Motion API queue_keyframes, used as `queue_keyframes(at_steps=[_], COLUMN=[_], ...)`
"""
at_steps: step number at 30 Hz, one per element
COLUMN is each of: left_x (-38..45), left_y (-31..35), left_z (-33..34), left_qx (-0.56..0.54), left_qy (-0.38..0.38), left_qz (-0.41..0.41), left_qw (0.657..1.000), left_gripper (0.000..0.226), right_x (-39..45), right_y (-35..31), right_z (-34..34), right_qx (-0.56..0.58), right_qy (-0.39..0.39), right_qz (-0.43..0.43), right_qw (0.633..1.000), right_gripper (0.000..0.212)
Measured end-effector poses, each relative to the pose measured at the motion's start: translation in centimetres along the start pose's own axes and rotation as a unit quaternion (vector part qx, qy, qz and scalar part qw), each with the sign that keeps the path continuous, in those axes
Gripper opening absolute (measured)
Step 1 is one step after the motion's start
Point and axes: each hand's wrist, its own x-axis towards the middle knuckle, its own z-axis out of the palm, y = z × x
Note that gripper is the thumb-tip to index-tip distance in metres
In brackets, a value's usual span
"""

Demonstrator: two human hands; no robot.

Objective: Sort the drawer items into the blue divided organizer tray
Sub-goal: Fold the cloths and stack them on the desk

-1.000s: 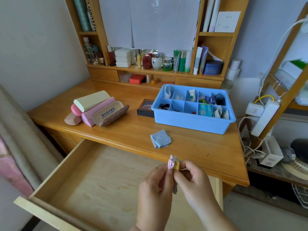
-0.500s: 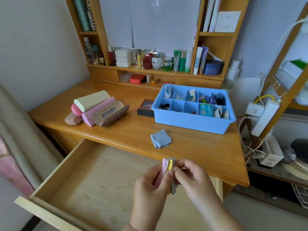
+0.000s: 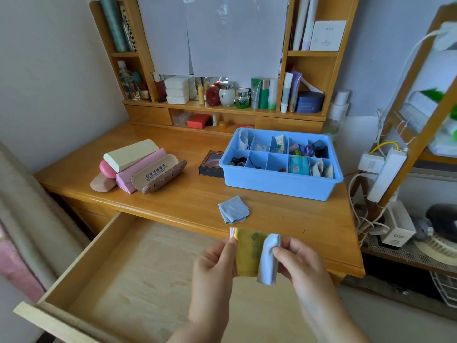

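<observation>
Held over the open drawer (image 3: 138, 273) in front of the blue organizer tray (image 3: 279, 185), the small cloths, a tight bundle a moment ago, are now spread apart, left hand (image 3: 214, 262) pinching the yellow cloth (image 3: 247, 253), right hand (image 3: 300, 259) the pale blue cloth (image 3: 268, 261), likely separating them for sorting.

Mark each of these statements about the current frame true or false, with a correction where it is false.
1. Both hands hold small cloths above the open drawer. True: the left hand and right hand pinch a yellow cloth and a light blue cloth.
2. The blue organizer tray sits inside the drawer. False: it stands on the desk.
3. A folded blue cloth lies on the desk. True.
4. The glasses cases lie right of the tray. False: left.
</observation>
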Motion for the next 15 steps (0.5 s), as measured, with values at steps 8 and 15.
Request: queue_keyframes(at_steps=[8,15], left_x=[4.5,5.1], left_y=[1.2,1.0], left_z=[3.6,5.9], left_qx=[0.108,0.228], left_qy=[-0.109,-0.176], left_qz=[-0.026,0.033], left_qw=[0.988,0.957], left_gripper=[0.027,0.025], right_x=[1.0,4.1], right_y=[-2.8,-3.5], right_z=[-5.9,-6.3], right_qx=[-0.153,-0.071], right_qy=[-0.024,-0.085], right_qz=[-0.086,-0.035], right_qw=[0.984,0.993], right_gripper=[0.012,0.023])
